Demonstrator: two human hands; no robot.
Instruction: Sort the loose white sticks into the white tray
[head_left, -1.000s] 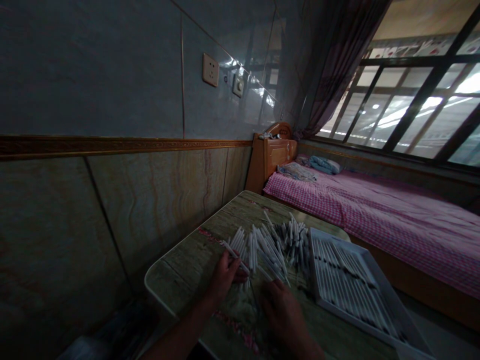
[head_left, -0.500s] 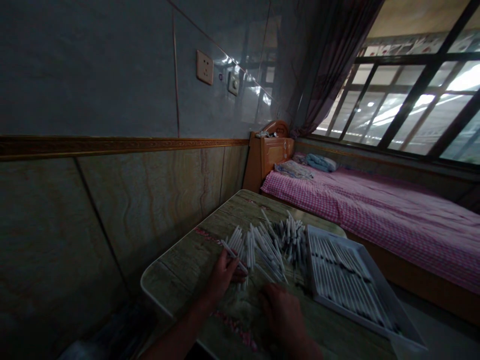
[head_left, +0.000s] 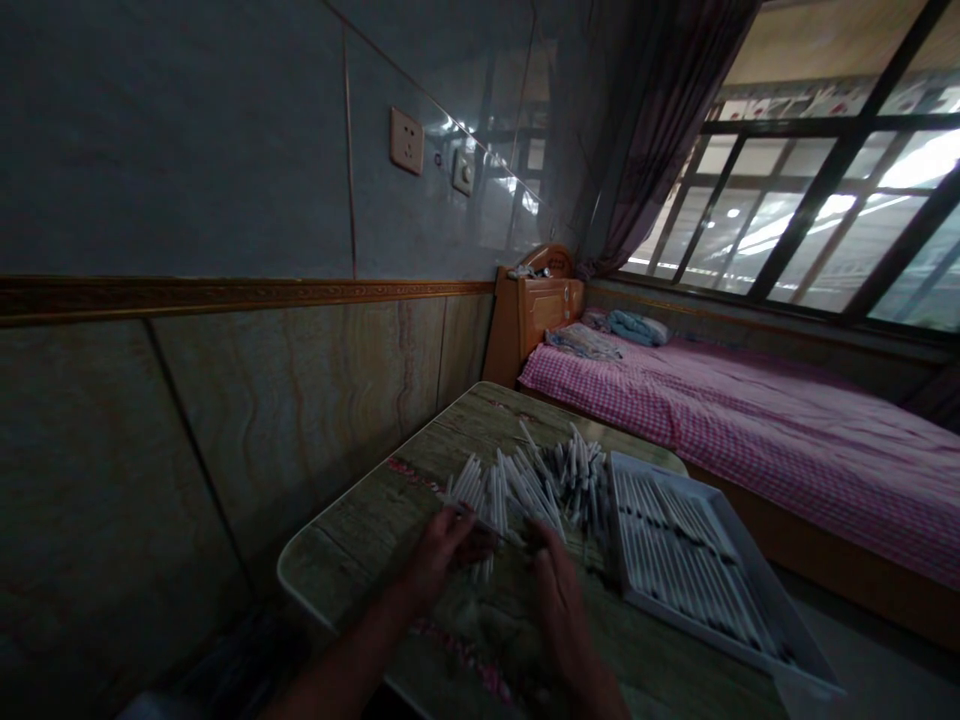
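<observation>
My left hand (head_left: 446,548) is closed around a slim white pen (head_left: 474,517), held slantwise over the table. My right hand (head_left: 556,585) is just right of it, fingertips close to the pen's lower end; blur and dim light hide whether they grip anything. Beyond both hands lie loose bunches of white pens (head_left: 525,485), fanned out on the table. A denser heap with dark parts (head_left: 577,465) sits to their right. Farther right, a pale plastic tray (head_left: 757,535) holds pens with dark ends, laid side by side in two rows.
The small table (head_left: 352,550) has a rounded pale edge and a wood-look top with pink floral bands. A tiled wall (head_left: 315,380) runs along its left. Behind stands a bed (head_left: 750,410) with a pink checked cover and wooden headboard (head_left: 544,305), below a window (head_left: 787,215).
My right hand has moved up and forward, toward the left hand's pen, with its fingers reaching out more. The left hand stays nearly in place, still holding the pen. The view has shifted slightly.
</observation>
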